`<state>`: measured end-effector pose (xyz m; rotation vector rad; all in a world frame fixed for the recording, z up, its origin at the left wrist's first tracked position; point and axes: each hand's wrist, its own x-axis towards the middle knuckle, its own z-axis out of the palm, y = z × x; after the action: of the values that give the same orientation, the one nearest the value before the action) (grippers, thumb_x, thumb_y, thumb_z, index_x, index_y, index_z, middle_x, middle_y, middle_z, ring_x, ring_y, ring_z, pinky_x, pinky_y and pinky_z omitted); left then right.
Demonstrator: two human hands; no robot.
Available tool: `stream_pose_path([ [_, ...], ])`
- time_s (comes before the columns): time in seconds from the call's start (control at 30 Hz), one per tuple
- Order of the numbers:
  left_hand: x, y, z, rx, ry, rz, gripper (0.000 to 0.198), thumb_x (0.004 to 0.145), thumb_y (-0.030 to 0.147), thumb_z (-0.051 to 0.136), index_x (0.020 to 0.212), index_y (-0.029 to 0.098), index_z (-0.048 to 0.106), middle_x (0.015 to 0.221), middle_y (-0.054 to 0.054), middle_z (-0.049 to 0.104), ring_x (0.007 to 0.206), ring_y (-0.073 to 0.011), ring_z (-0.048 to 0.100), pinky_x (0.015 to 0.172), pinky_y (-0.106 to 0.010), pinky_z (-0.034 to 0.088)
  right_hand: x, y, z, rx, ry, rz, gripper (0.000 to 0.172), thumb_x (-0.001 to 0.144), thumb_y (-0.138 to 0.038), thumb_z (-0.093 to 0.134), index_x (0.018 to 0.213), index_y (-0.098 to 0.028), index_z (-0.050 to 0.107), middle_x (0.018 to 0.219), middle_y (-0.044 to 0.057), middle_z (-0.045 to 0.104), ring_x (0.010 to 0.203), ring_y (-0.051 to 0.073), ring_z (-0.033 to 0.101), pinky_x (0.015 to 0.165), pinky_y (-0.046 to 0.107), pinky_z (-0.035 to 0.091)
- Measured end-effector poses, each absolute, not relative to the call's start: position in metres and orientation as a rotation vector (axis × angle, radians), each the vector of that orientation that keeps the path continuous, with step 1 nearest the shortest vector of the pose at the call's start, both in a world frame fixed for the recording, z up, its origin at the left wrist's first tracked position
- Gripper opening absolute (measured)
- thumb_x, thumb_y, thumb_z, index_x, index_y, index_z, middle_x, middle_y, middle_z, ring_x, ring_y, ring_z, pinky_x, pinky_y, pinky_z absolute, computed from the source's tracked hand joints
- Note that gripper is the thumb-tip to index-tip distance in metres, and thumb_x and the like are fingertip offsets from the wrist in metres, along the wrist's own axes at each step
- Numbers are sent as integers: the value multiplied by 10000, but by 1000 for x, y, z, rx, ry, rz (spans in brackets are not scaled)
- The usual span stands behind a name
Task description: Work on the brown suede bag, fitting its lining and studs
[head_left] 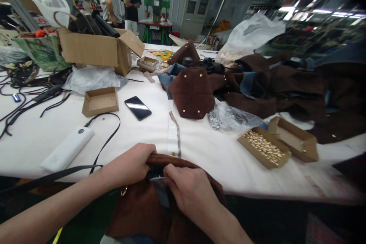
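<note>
A brown suede bag (143, 209) lies at the near edge of the white table (200, 148), partly over my lap. My left hand (130, 166) is closed on the bag's top rim. My right hand (190, 192) is closed too, its fingers pinching the dark lining at the bag's opening, where a small pale tag or tool shows. A gold ring hangs at the bag's left side. Just beyond my hands lies a narrow clear strip (174, 135) with small gold pieces.
On the table: an open box of gold studs (264, 148), an empty box (297, 143), a bag of silver parts (228, 118), a finished brown bag (193, 93), a phone (137, 108), a white power bank (67, 148), small cardboard boxes and piled brown fabric. Two people stand at the back.
</note>
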<state>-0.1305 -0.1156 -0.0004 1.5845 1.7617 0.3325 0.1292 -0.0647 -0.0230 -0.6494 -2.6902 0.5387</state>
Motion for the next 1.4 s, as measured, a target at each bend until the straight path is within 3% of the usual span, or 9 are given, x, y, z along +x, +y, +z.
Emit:
stream_pose_path([
  [0.07,-136,-115,-2,1568,1717,372,455,824,59,685,1250,209,743,1262,-71,789,1193,-292,726,948,-370,494,128,-70,-27,-656,-2679,541,148,1084,-121,672,1039,-244,603,908,-25,695,776,228,672,692,418,241],
  [0.13,-143,-114,-1,1532,1601,376,481,864,114,728,1331,227,764,1326,-48,798,1262,-294,732,1047,-364,506,126,-76,-31,-640,-2654,526,176,1075,-99,680,1061,-249,589,967,-21,693,819,233,649,714,423,242],
  [0.27,-157,-115,9,1437,1432,344,276,894,203,761,1163,245,806,1105,27,828,1113,-261,776,969,-341,537,121,-90,-36,-624,-2626,460,223,1054,-76,695,1074,-259,570,1053,2,677,876,254,593,730,424,241],
  [0.5,-160,-123,21,1424,1410,338,319,883,212,813,1198,265,822,1124,50,831,1094,-248,762,927,-337,517,117,-100,-33,-638,-2580,392,283,1020,19,658,1097,-246,593,1051,12,651,877,260,557,755,422,263],
  [0.8,-192,-112,25,1331,1246,366,394,854,257,809,1245,209,825,1242,-38,821,1107,-280,717,967,-351,517,101,-81,-7,-570,-2665,419,292,1023,38,652,1117,-232,593,1111,20,666,951,263,571,809,427,296],
  [1.03,-189,-128,0,1278,1440,474,292,830,240,766,1115,179,760,974,27,738,870,-181,623,739,-313,405,89,-72,-24,-535,-2650,414,253,1031,-2,683,1071,-238,600,1073,23,641,943,267,558,800,427,288],
  [1.23,-180,-137,-1,1203,1409,527,379,881,397,888,1140,191,704,1001,34,733,920,-194,646,788,-325,465,91,-81,-24,-550,-2579,467,135,1114,-104,616,1079,-234,633,1117,45,666,980,261,586,843,418,327],
  [1.4,-179,-136,-15,1162,1353,671,304,875,284,865,1070,177,658,937,51,671,878,-157,601,756,-312,447,87,-85,-23,-615,-2525,493,143,1119,-108,606,1057,-233,638,1159,40,704,1025,252,630,898,410,376],
])
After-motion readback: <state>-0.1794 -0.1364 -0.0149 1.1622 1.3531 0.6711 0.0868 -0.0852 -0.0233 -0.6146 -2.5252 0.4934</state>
